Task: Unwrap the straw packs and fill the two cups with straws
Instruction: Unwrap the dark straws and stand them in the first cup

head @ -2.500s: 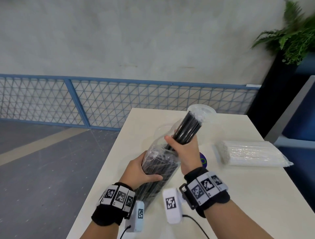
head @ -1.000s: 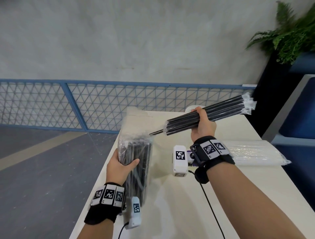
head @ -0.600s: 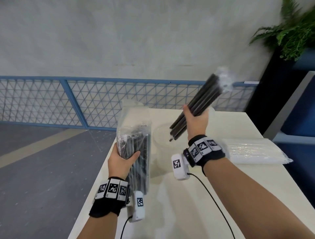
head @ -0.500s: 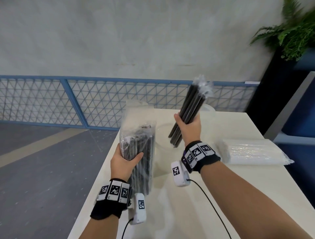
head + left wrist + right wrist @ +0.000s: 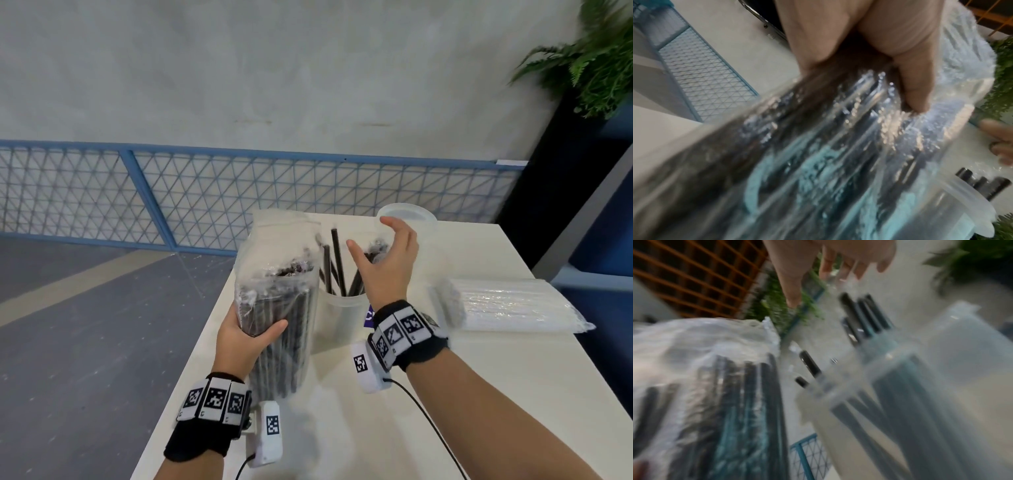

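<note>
a cream table [image 5: 479,394] carries everything. a clear cup [image 5: 342,318] with black straws [image 5: 337,263] in it stands on the table near its left edge. a second cup [image 5: 407,216] stands behind the first, at the far edge. a pack of white straws [image 5: 507,310] lies flat to the right of the first cup, apart from it. a black cable [image 5: 428,428] trails over the table nearer than the first cup.

Opened black-straw pack [image 5: 278,318] upright, black straws [image 5: 337,270] leaning in clear cup [image 5: 342,308] — white-straw pack [image 5: 507,310] lying sealed
</note>
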Demonstrator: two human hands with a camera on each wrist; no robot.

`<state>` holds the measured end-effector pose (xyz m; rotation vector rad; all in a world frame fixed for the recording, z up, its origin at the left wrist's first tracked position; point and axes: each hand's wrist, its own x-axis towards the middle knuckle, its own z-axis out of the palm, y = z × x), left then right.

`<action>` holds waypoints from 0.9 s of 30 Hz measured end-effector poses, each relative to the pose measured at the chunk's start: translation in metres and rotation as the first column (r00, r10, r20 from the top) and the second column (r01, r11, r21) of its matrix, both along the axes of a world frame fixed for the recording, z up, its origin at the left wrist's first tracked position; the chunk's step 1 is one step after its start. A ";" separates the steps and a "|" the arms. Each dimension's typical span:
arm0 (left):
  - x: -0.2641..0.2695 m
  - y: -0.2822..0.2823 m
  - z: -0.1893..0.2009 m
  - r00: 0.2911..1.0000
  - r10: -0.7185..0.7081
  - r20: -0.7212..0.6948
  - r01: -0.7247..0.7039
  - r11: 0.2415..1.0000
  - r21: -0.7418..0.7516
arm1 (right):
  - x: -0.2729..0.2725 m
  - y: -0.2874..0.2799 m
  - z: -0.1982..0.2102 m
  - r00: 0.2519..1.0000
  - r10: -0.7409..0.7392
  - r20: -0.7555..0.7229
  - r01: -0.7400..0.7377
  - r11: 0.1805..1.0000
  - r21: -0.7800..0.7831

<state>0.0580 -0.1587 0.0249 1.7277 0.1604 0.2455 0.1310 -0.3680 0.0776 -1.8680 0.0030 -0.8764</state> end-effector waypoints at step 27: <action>-0.007 0.003 -0.012 0.922 -0.387 -0.006 0.381 0.910 -0.163 | -0.087 0.026 0.005 0.665 0.428 -0.612 -0.565 0.824 -0.038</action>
